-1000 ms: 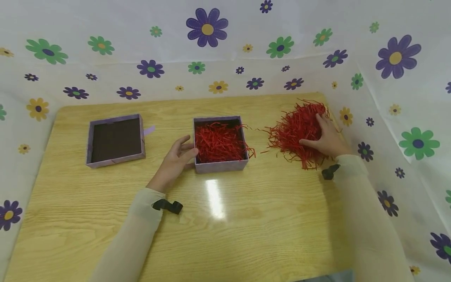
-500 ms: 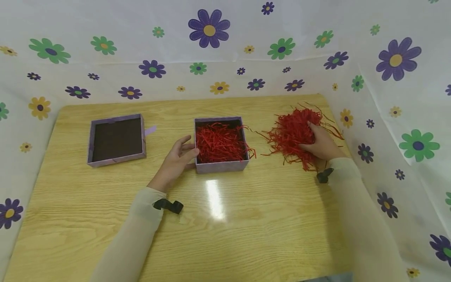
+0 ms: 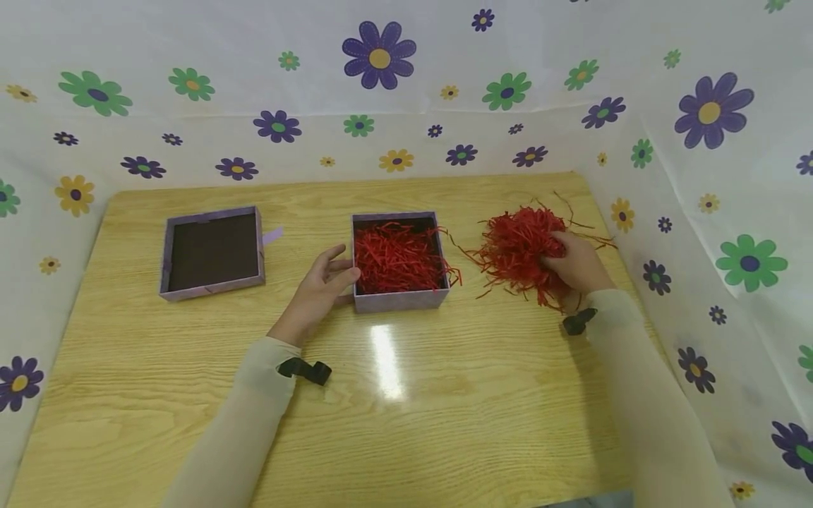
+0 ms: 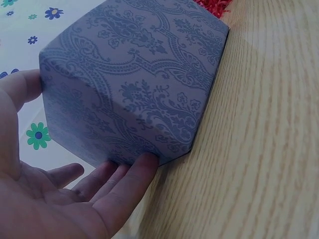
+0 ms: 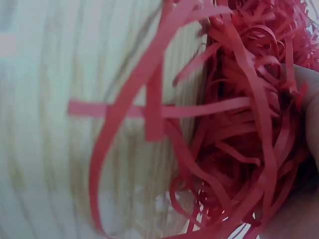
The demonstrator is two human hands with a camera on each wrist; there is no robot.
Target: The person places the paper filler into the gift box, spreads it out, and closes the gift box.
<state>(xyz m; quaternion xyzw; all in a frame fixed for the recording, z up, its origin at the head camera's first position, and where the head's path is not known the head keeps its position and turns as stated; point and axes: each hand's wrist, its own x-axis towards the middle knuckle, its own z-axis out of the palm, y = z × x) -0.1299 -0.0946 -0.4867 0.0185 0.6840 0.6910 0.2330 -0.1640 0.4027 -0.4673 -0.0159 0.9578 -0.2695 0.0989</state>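
Observation:
My right hand (image 3: 576,262) grips a clump of red shredded paper (image 3: 517,243) on the right of the table, fingers buried in the strips. In the right wrist view, loose red strips (image 5: 237,149) hang beside the hand and over the wood. A purple patterned box (image 3: 400,302) stands at the middle, partly filled with more red shredded paper (image 3: 396,257). My left hand (image 3: 320,282) rests at the box's left side. Its fingertips (image 4: 144,162) touch the patterned wall in the left wrist view, and the fingers are loosely spread.
A shallow purple lid (image 3: 212,288) with a dark inside lies at the left, a lilac ribbon tab (image 3: 272,235) sticking out from its right side. Flower-printed sheeting (image 3: 317,85) closes off the back and sides of the wooden table (image 3: 444,402). Some strips overhang the box's right rim.
My right hand has closed in on the red shredded paper and drawn it left, bunching it tighter. The left hand and box have stayed in place.

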